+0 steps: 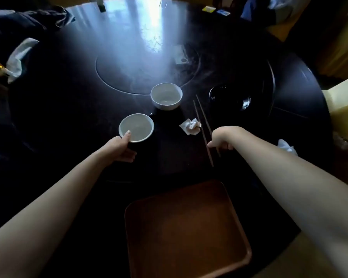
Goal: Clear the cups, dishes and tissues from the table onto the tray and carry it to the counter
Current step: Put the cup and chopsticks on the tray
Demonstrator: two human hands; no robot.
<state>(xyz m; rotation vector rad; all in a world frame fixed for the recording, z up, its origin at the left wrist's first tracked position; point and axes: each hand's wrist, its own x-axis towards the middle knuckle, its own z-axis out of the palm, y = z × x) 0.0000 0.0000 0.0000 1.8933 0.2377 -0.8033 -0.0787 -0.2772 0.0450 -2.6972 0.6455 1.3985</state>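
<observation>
A: Landmark = brown tray, near edge of the dark round table, nothing on it. L hand?

B: Left hand is beyond the tray, up-left. It grips the nearer white bowl by its near rim, thumb over the lip, fingers underneath. The bowl's dark underside shows; can't tell if it's lifted or on the table.

A: R hand?

B: Right hand is beyond the tray's far right corner, curled, fingertips closed down at the chopsticks. Sticks run from the hand away from the tray. Looks like a pinch, but whether it actually has both sticks I can't tell.

A: Other task stuff?

B: Second white bowl, farther past the tray than the first, untouched. Crumpled tissue between that bowl and the tray, just left of the sticks. Dark bowl far-right of the tray, hard to read, too dark. Another tissue right of the tray, near the table edge, behind the R forearm.
</observation>
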